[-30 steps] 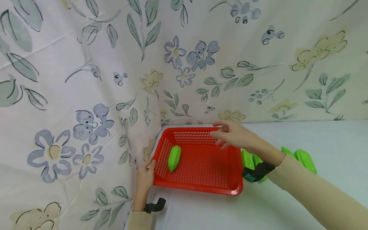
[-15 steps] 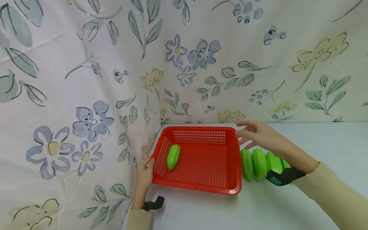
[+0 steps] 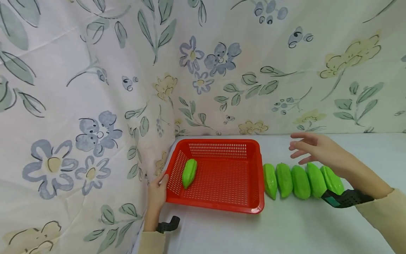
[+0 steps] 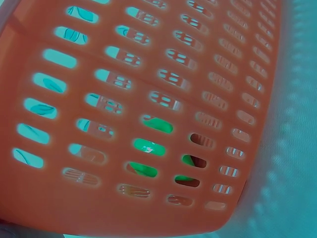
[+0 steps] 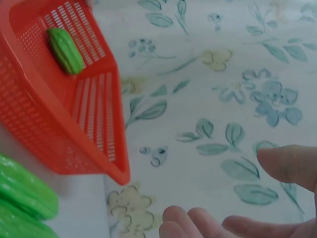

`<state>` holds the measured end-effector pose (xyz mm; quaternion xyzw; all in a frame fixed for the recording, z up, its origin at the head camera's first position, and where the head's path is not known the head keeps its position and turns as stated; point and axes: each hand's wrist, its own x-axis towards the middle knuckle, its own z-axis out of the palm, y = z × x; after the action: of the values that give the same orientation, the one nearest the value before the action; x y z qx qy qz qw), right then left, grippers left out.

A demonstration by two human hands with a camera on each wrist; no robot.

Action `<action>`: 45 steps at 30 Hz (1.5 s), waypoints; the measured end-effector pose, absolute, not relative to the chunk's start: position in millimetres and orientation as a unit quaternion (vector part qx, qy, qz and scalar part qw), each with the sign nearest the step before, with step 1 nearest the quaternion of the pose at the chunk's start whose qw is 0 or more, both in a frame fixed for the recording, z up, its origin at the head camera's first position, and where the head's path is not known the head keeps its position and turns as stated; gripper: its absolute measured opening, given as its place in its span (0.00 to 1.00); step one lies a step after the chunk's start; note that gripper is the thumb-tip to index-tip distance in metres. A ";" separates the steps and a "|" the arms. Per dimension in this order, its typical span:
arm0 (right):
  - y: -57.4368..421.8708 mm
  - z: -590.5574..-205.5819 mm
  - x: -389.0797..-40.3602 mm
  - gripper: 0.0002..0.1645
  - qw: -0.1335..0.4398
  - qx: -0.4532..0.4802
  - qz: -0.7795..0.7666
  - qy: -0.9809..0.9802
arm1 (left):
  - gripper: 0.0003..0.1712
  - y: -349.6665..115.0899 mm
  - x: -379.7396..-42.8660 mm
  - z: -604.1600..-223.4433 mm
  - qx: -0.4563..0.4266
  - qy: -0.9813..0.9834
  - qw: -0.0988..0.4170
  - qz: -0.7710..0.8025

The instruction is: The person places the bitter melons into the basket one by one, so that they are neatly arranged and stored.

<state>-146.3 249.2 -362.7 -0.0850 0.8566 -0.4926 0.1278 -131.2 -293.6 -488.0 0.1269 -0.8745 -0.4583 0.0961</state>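
A red plastic basket (image 3: 222,206) with slotted walls stands on the white table, and one green ridged fruit (image 3: 189,173), perhaps a starfruit, lies at its left side. My left hand (image 3: 157,190) grips the basket's left rim, thumb on top. In the left wrist view the slotted basket wall (image 4: 148,213) fills most of the picture, with green showing through. My right hand (image 3: 320,150) hovers above the row of similar green fruits (image 3: 284,180), fingers loosely bent and holding nothing. In the right wrist view its thumb (image 5: 290,166) and fingers are apart.
Several green fruits lie side by side just right of the basket, the nearest one (image 3: 270,181) close to its wall. A flowered cloth (image 3: 285,70) hangs behind the table (image 3: 238,233) and along its left side.
My right hand has moved right, from over the basket to above the row of green fruits, uncovering them. My left hand stays on the rim.
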 end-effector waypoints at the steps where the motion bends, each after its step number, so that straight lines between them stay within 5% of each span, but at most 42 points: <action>1: 253.6 -362.6 -145.5 0.37 0.126 -0.082 -0.491 0.858 | 0.29 -294.2 -131.3 -488.3 0.127 -0.874 0.098 -0.458; 16: 326.7 -372.1 -132.7 0.37 0.084 -0.031 -0.455 0.886 | 0.31 -292.7 -129.8 -484.2 0.132 -0.867 0.078 -0.473; 20: 345.1 -375.7 -126.6 0.21 0.071 -0.013 -0.471 0.879 | 0.31 -292.0 -129.9 -483.1 0.132 -0.864 0.076 -0.480; 23: 352.7 -377.0 -123.1 0.19 0.066 0.004 -0.469 0.881 | 0.31 -292.5 -130.6 -485.2 0.136 -0.863 0.080 -0.479; 29: 358.6 -380.0 -121.1 0.40 0.064 0.023 -0.439 0.896 | 0.31 -293.8 -130.8 -487.8 0.141 -0.866 0.077 -0.473; 45: 370.5 -419.4 -126.6 0.48 0.095 0.058 -0.384 0.916 | 0.31 -293.7 -129.5 -485.6 0.151 -0.862 0.065 -0.479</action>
<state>-126.6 370.5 -419.4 0.0575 0.9164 -0.3844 0.0955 -129.5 -293.7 -485.6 0.1515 -0.8624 -0.4787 0.0651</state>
